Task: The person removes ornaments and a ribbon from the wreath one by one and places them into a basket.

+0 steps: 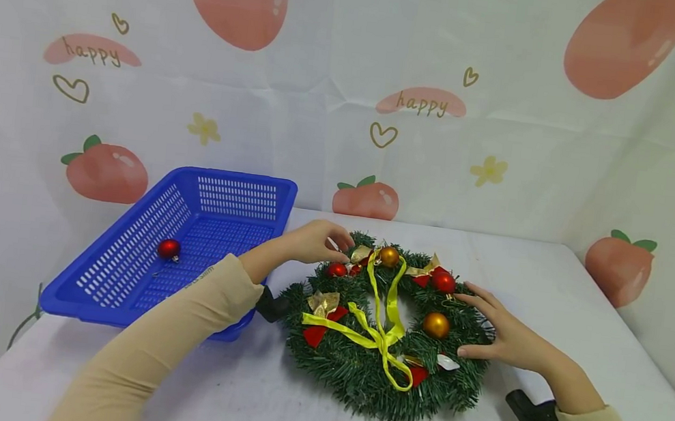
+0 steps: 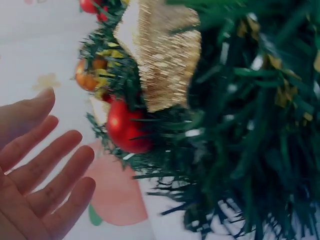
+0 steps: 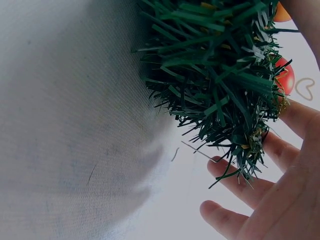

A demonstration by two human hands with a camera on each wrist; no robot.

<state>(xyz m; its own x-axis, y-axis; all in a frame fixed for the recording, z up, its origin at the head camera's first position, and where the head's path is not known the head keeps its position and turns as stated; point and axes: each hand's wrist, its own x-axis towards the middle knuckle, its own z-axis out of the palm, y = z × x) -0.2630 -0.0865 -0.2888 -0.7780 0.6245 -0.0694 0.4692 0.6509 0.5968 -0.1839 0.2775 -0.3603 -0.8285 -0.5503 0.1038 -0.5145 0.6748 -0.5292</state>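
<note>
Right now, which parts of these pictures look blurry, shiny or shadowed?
Head view: fairly even light, the wreath reasonably crisp; left wrist view: the wreath's near side looks blurred, and a pale glint shows on the larger red ball; right wrist view: soft shadow darkens the white table beside the wreath.

The head view is bright and even, while the left wrist view blurs the wreath [image 2: 250,135].
</note>
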